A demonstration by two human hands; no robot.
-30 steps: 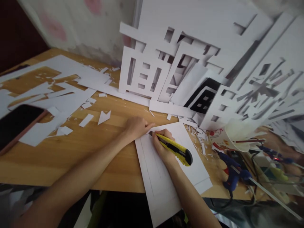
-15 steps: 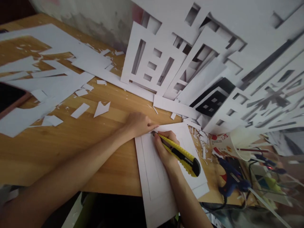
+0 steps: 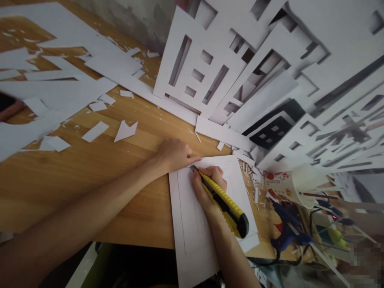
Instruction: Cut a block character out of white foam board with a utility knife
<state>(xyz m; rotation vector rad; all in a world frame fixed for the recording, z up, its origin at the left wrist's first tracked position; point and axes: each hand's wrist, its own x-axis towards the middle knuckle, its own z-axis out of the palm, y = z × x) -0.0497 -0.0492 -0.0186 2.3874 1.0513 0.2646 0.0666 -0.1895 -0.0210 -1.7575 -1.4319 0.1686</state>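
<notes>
My right hand (image 3: 208, 184) is closed round a yellow box cutter (image 3: 225, 202) with black parts. Its blade tip touches a white sheet (image 3: 183, 224) near the upper left edge, and the cutter's butt points down and to the right. Thin pencil lines run along the sheet, whose lower end overhangs the table's front edge. My left hand (image 3: 177, 154) holds the sheet at its upper edge, close to the blade. One digit stretches along that edge; the other fingers are folded and mostly hidden.
White panels with cut-out windows (image 3: 192, 76) stand behind. Paper offcuts (image 3: 126, 131) and larger white sheets (image 3: 69, 36) lie left on the wooden table (image 3: 135, 212). To the right are a paper cup (image 3: 282, 186), slivers and a blue glue gun (image 3: 289, 228) with its cable.
The view has tilted and shifted slightly. The box cutter's butt has swung a little lower and leftward, while its tip stays near the same spot on the sheet. My left hand keeps its place.
</notes>
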